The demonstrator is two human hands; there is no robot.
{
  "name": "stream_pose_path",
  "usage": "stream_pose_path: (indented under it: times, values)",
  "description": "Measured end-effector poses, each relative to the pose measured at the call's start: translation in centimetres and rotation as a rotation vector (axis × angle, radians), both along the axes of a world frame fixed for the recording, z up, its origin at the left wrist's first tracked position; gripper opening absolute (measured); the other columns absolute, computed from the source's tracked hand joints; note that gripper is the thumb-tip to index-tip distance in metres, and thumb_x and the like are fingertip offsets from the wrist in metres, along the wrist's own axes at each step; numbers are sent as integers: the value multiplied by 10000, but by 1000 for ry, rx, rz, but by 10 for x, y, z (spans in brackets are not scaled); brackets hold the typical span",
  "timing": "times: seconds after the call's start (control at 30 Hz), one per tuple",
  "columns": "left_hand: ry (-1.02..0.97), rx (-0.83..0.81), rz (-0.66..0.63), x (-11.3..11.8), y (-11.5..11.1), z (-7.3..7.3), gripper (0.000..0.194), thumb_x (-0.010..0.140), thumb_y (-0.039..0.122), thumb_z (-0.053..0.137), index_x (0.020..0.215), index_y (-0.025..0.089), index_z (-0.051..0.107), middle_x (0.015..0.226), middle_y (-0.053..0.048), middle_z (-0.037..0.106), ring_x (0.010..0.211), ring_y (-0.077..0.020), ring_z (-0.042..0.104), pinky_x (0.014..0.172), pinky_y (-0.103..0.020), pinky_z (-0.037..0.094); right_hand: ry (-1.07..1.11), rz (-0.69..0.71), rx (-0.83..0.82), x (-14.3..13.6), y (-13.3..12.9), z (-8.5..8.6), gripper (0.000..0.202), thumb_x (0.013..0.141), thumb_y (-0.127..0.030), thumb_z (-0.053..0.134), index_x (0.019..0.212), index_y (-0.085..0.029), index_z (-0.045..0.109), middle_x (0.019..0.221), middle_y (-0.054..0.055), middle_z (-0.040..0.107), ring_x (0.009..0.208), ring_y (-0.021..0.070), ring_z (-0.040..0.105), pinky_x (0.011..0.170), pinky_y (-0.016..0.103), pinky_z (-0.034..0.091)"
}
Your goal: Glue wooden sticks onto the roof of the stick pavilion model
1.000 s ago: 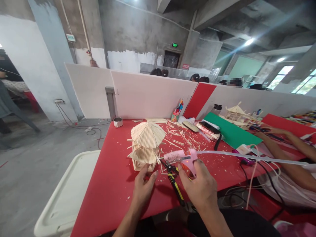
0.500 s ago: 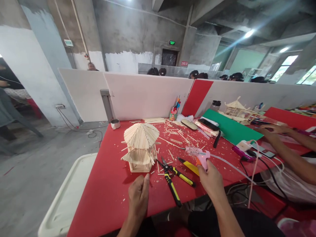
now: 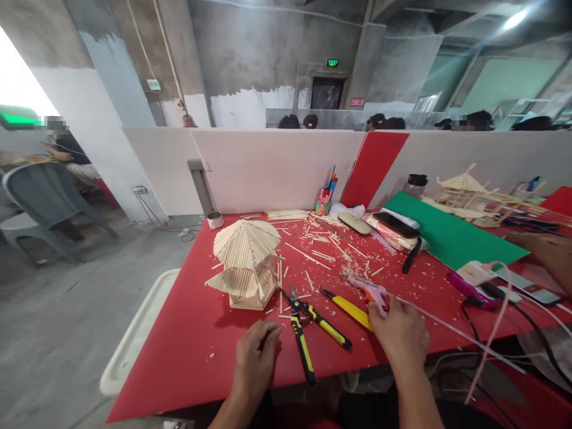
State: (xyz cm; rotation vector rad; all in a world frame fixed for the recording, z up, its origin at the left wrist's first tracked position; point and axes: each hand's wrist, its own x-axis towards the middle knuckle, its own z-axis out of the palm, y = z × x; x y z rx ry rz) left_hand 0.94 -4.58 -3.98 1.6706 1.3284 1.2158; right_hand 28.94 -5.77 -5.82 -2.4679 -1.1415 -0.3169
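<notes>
A small pagoda-like house of wooden sticks stands on the red table. My left hand rests on the table in front of it, fingers curled, with nothing visible in them. Black-and-yellow snips lie just right of that hand, and a yellow utility knife lies beyond them. My right hand grips the handle of a pink glue gun, which lies low on the table, nozzle pointing left, a glue stick trailing out behind it.
Loose sticks and chips litter the table. A pencil cup, a remote, a phone and a green board sit further back, before white partitions. Cables and another person's hand are at right, near a second stick model. A white tray is at left.
My right hand has carried the glue gun away from the house and down onto the table at right. My left hand has drawn back from the house's base and curled.
</notes>
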Motion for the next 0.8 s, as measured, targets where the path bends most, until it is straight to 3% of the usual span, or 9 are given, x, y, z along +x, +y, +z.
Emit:
stream_pose_path:
  times: [0.07, 0.13, 0.2, 0.27, 0.43, 0.53, 0.67, 0.8]
  values:
    - [55, -18, -15, 2, 0, -4, 224, 817, 314, 562, 624, 215, 618, 575, -15, 583, 557, -167, 536, 562, -244, 384, -20, 74, 161, -11, -9, 5, 435, 811, -412, 485, 1107, -127, 631, 980, 179, 628, 863, 305, 584, 650, 372, 425]
    - [121, 0, -29, 4, 0, -6, 283, 838, 345, 513, 592, 212, 557, 541, 5, 540, 521, -154, 509, 530, -237, 364, 84, 283, 334, -29, -18, 9, 385, 864, -411, 437, 1043, -148, 653, 929, 132, 653, 831, 245, 604, 695, 334, 447]
    - [200, 46, -27, 6, -1, -8, 317, 855, 353, 472, 573, 213, 502, 526, 17, 511, 505, -145, 494, 515, -234, 348, 239, 461, 320, -55, -26, 11, 352, 911, -413, 396, 989, -198, 664, 919, 80, 677, 804, 188, 625, 710, 281, 457]
    - [273, 93, -6, 8, -2, -10, 342, 872, 351, 440, 559, 216, 456, 511, 23, 487, 486, -139, 481, 499, -235, 330, 290, 555, 198, -82, -33, 10, 321, 926, -401, 397, 999, -239, 665, 931, 50, 685, 846, 177, 635, 752, 273, 453]
    - [354, 151, 27, 7, -3, -11, 395, 902, 359, 411, 531, 224, 421, 462, 30, 448, 432, -133, 460, 456, -242, 310, 208, 589, -57, -135, -38, 8, 384, 833, -479, 563, 1100, -211, 629, 1057, 104, 645, 984, 259, 609, 785, 319, 451]
    - [366, 193, -4, 5, 1, -10, 302, 888, 316, 460, 612, 215, 531, 552, 5, 555, 520, -149, 542, 523, -237, 387, 255, 563, -185, -144, -33, 8, 281, 857, -340, 528, 1069, -183, 626, 994, 108, 646, 873, 250, 637, 681, 306, 446]
    - [350, 213, -37, 5, 7, -12, 173, 863, 217, 478, 823, 208, 646, 807, -50, 681, 743, -178, 642, 682, -251, 469, 438, 573, -66, -138, -28, 9, 141, 844, -233, 512, 898, -177, 630, 876, 67, 642, 799, 204, 625, 688, 277, 425]
    - [419, 203, -4, 5, 11, -14, 211, 871, 212, 460, 866, 211, 671, 883, -66, 689, 775, -184, 655, 683, -261, 477, 508, 571, 59, -129, -30, 7, 98, 832, -250, 535, 800, -190, 605, 795, 30, 614, 747, 166, 591, 691, 248, 407]
